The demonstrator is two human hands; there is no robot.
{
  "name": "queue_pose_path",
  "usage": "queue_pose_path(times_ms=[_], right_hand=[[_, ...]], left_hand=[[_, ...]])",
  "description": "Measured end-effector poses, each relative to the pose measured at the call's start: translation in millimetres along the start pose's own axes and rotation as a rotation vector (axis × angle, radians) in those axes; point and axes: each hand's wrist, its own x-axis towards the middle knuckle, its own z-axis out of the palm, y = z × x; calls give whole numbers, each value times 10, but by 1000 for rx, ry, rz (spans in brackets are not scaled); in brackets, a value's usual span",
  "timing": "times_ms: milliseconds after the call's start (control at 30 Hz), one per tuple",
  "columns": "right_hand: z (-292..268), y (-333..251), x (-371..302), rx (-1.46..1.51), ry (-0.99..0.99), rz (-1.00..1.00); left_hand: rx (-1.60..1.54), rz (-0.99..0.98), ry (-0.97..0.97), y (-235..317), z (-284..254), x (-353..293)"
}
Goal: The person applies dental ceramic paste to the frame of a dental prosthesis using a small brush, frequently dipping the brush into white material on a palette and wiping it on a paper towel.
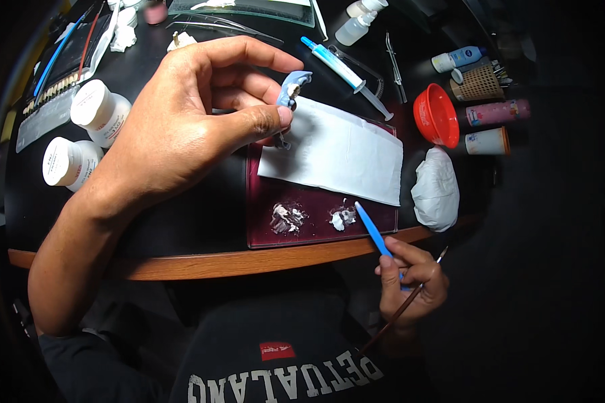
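the left hand [181, 127] pinches a blue piece [297, 84], seemingly light and fragile, best held by its edges, above the white paper [349, 154] at its far left, while the right hand [415, 279], near right, grips a likely stiff blue tool [372, 228] and a brush [403, 311].

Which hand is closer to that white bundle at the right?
Right. The right hand is below the white bundle in the picture, nearby; the left hand is farther off, up and to its left.
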Motion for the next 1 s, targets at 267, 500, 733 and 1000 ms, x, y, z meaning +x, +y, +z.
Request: queue_pose_path(times_ms=[267, 500, 733, 1000], right_hand=[[74, 94, -175, -56, -16, -113], [36, 76, -159, -34, -8, -81], [-512, 413, 612, -260, 354, -110], [-824, 1145, 1739, -462, -93, -31]], left_hand=[[-18, -9, 7, -1, 6, 3], [-4, -16, 15, 27, -1, 15], [-54, -40, 2, 45, 13, -15], [-18, -44, 12, 56, -20, 23]])
